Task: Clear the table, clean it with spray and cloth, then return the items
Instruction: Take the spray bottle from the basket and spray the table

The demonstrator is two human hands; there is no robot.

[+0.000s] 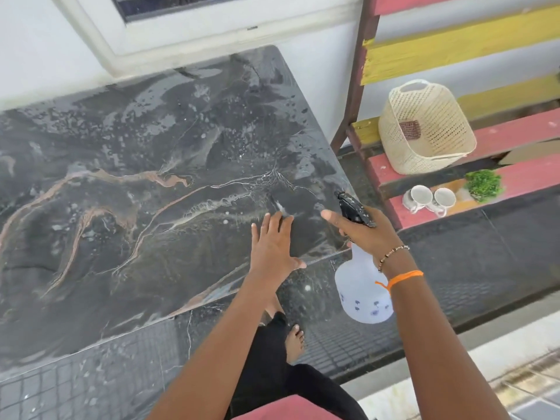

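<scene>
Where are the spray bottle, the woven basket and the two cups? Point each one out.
spray bottle [362, 294]: head view, on its translucent white body below the right hand.
woven basket [445, 116]: head view, on its inner back wall.
two cups [421, 196]: head view, on the left cup's inside.

The right hand covered the neck of the spray bottle, so its grip on the trigger could not be made out. The counter ran off the left edge. A small brown thing in the basket was too blurred to name. The window was cut by the top edge.
</scene>
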